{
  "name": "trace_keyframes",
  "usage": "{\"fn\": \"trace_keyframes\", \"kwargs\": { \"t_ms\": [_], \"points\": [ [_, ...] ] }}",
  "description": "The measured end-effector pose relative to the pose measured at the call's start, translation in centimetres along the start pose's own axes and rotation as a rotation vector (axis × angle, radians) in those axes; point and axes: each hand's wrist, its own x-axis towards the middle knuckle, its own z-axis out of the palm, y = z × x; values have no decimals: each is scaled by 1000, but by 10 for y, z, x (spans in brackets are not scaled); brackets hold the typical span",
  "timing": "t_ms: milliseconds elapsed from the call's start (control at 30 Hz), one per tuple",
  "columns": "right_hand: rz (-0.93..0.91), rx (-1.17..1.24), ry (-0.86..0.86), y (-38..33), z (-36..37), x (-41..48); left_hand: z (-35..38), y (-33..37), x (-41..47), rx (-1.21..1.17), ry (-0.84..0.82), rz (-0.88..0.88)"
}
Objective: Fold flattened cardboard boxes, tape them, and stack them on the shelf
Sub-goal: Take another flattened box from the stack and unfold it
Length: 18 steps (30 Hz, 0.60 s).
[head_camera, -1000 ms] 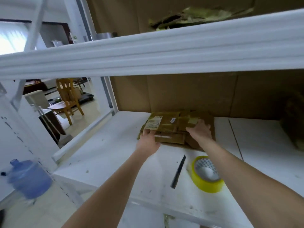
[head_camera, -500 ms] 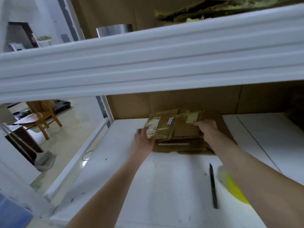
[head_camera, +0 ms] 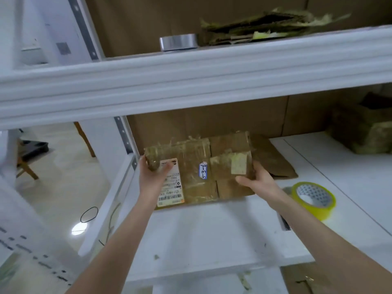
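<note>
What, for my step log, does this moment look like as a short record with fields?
left hand: grips the left end of the flattened box
right hand: holds its right edge, thumb on top
flattened box: brown, taped, shipping label on top
yellow tape roll: lies on the white shelf, right of the right hand
upper shelf: silver tape roll beside a cardboard pile

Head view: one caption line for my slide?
Left hand and right hand grip a flattened cardboard box at the shelf.
</note>
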Motion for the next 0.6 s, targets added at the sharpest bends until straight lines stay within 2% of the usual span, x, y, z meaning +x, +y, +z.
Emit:
{"fn": "trace_keyframes", "kwargs": {
  "t_ms": [100, 333, 600],
  "points": [
    [-41, -74, 39, 0, 0, -19, -5, -8, -27, -66, -20, 19],
    [-5, 83, -23, 15, -14, -41, -11, -16, -64, -185, -67, -53],
    [0, 59, -116, 19, -4, -41, -17, -9, -73, -114, -163, -99]
  ]
}}
